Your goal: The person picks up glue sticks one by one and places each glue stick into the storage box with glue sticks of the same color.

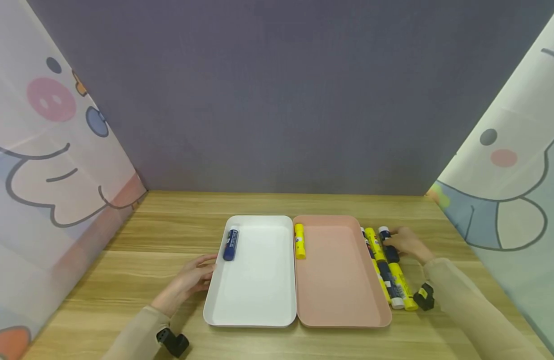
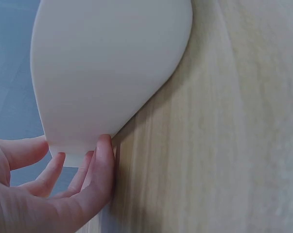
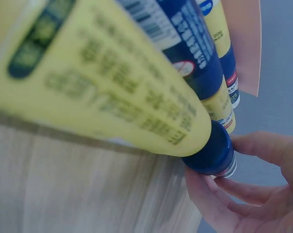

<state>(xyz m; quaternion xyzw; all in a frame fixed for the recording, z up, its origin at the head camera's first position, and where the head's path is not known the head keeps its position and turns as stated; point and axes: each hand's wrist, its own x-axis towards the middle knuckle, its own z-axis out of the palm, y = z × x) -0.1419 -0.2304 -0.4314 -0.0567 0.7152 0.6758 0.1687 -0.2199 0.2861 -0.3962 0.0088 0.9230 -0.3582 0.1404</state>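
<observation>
My right hand point(image 1: 409, 244) is at the far end of a group of glue sticks, its fingers and thumb pinching a dark blue glue stick point(image 1: 391, 251) with a white cap. In the right wrist view, a large yellow glue stick point(image 3: 112, 87) partly covers this dark blue glue stick point(image 3: 214, 153). Fingertips of my left hand point(image 1: 187, 281) touch the outer left wall of a white tray point(image 1: 252, 320). That tray holds one dark blue glue stick point(image 1: 231, 245) by its left side. One yellow glue stick point(image 1: 300, 241) lies in the pink tray point(image 1: 342, 320).
Beside the pink tray's right wall, yellow and dark blue glue sticks lie close together, among them a yellow one point(image 1: 402, 286) and a dark blue one point(image 1: 389, 284). A grey panel point(image 1: 281, 100) stands behind the wooden table point(image 1: 182, 210). Printed cloths flank both sides.
</observation>
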